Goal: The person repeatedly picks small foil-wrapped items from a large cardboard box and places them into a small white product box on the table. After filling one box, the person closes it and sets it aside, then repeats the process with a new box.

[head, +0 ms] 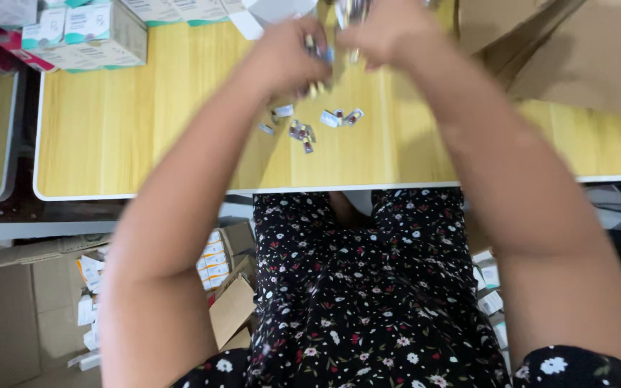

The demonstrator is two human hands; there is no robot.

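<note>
Both hands raised together over the far part of the worktop (145,115), a pale wood-grain top with a white edge. Left hand (289,57) curled shut around a few small packets (315,49), ends poking out between the fingers; right hand (389,32) also closed, pinching more of the same small silvery pieces at the top of the frame (motion blur, exact count not readable). The two hands meet or nearly meet at the fingertips. Below them, loose on the worktop, a scatter of small packets (303,131) lies in a rough cluster, well apart from the near edge. Risk, as a judgement: the hold is a crowded pinch on several slippery little pieces held high, so one could slip out and bounce, and a bounce toward the near edge would send it down onto the lap or into the open cardboard box (228,276) on the floor, where it would be lost among the cartons. Surroundings: a stack of white-and-teal cartons (88,32) at the far left corner, large brown cardboard sheets (583,57) overlapping the right side of the worktop, which cramps the space there. The forearms themselves hide part of the worktop from view.
</note>
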